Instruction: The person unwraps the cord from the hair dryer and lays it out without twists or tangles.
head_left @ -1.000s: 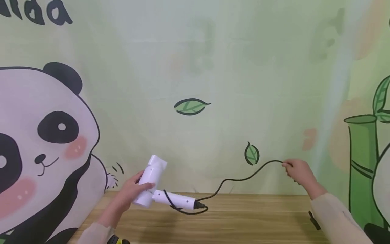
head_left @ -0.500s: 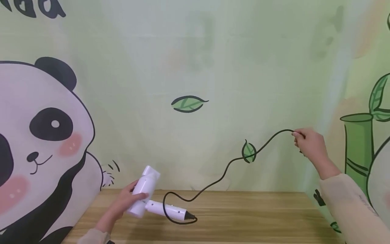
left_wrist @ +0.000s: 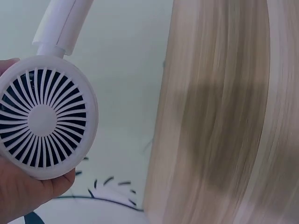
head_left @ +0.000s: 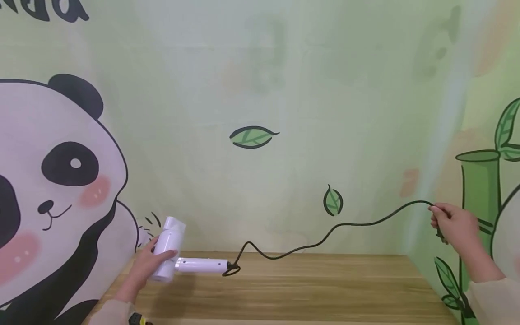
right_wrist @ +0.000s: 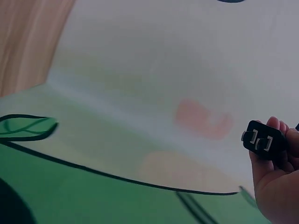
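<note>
A white hair dryer [head_left: 203, 265] is held above the table by my left hand [head_left: 143, 266], which grips its barrel with the thumb across the front. In the left wrist view the round slotted air intake [left_wrist: 43, 119] faces the camera, and the handle [left_wrist: 63, 25] points up and away. From the handle's end the black cord [head_left: 313, 246] makes a small loop, then runs in waves to the right. My right hand [head_left: 459, 225] grips the cord's far end. In the right wrist view the black two-pin plug [right_wrist: 264, 141] sticks out of that hand, its pins apparently capped.
A wooden table [head_left: 304, 293] lies below both hands. Behind it hangs a green backdrop [head_left: 284, 90] printed with a panda [head_left: 81, 216], leaves and a bamboo stalk [head_left: 479, 189]. The backdrop turns a corner at the table's right end.
My left hand has moved left with the hair dryer. My right hand has risen, then come down farther right, and the cord has come off the handle and stretched out.
</note>
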Action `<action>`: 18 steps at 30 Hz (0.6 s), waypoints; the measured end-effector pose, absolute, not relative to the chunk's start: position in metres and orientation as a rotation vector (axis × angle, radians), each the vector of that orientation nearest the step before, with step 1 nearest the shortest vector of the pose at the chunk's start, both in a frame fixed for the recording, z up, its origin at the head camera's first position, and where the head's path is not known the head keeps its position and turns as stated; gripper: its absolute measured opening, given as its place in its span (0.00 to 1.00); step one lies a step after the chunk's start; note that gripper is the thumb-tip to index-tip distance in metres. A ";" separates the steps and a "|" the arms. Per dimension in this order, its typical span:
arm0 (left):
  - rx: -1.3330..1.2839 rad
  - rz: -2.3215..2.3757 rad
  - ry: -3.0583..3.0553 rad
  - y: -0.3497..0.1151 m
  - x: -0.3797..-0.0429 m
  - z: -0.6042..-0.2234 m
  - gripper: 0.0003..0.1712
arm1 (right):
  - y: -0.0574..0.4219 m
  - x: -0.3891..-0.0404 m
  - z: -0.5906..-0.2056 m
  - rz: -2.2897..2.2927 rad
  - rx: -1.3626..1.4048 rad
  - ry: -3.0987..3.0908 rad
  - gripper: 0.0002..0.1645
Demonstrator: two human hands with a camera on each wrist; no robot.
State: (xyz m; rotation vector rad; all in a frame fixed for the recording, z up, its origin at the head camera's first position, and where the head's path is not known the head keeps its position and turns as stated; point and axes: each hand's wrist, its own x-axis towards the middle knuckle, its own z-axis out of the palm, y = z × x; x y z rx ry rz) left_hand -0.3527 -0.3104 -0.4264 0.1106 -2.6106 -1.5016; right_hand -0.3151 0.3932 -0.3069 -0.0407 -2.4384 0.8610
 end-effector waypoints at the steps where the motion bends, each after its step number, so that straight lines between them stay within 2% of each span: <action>1: 0.122 -1.485 -2.617 -0.315 -0.353 -0.426 0.52 | 0.396 -0.314 -0.313 0.861 -0.050 -2.449 0.28; 11: 0.169 -1.458 -2.632 -0.345 -0.345 -0.426 0.52 | 0.420 -0.312 -0.349 0.816 -0.137 -2.545 0.28; 18: 0.201 -1.460 -2.652 -0.355 -0.343 -0.440 0.51 | 0.430 -0.314 -0.364 0.839 -0.204 -2.670 0.29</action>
